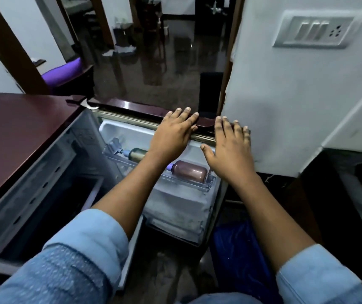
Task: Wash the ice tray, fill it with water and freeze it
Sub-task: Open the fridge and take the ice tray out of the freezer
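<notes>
A maroon fridge (pixel 17 132) stands at the left with its door (pixel 131 107) swung open away from me. My left hand (pixel 173 132) lies flat on the door's top edge, fingers straight. Beside it, my right hand (pixel 228 145) also rests flat on that edge, fingers spread, close to the white wall. The door's inner shelf (pixel 188 183) holds two bottles lying down, a brownish one (pixel 189 171) and an olive one (pixel 136 153). No ice tray is in view. The fridge's dark inside (pixel 50 194) shows little.
A white wall (pixel 285 102) with a switch plate (pixel 316 29) stands right of the door. A blue bag (pixel 239 257) lies on the floor below my right arm. Beyond the door, a glossy dark floor leads into another room. A purple cushion (pixel 63 72) sits at the back left.
</notes>
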Action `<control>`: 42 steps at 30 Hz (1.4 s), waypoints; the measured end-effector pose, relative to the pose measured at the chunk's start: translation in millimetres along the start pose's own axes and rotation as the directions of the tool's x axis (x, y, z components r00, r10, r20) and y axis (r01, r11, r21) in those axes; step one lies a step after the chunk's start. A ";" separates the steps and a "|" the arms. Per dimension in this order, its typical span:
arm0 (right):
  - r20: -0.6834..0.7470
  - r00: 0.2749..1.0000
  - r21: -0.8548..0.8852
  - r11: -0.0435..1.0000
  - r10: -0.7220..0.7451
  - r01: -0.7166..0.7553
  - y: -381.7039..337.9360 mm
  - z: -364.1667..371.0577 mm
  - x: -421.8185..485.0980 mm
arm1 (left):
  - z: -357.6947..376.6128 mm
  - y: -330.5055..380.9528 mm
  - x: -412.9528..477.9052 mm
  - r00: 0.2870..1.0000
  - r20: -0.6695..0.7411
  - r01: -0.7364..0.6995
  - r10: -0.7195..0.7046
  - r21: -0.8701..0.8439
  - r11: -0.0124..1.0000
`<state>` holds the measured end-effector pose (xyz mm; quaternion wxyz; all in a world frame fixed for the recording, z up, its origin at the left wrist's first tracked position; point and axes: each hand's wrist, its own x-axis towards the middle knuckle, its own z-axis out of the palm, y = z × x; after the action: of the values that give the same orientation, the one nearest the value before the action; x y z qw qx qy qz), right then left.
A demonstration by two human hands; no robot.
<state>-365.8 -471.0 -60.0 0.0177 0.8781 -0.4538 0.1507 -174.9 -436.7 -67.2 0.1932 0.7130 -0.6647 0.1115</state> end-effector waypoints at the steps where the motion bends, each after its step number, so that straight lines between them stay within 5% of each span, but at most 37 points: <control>1: -0.025 1.000 -0.010 1.000 -0.007 0.006 7.1 5.6 9.2 | 6.3 1.6 6.4 0.999 -0.037 0.014 -0.014 0.002 1.000; 19: -0.269 0.961 0.034 0.997 -0.064 0.076 39.4 46.0 50.0 | 45.8 9.7 33.4 0.949 -0.292 0.122 -0.115 0.006 0.992; 30: -0.274 0.958 0.020 0.995 -0.085 0.094 43.7 56.9 49.9 | 40.9 11.9 24.8 0.970 -0.205 0.131 -0.128 -0.002 0.991; 42: -0.215 0.971 0.058 0.991 -0.105 0.120 47.0 65.9 51.4 | 38.0 6.1 1.1 0.989 -0.003 0.149 -0.151 0.172 0.974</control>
<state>-359.2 -550.3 -113.4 0.0432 0.8815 -0.3932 0.2578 -184.5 -454.0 -100.1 0.1357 0.7756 -0.5979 0.1498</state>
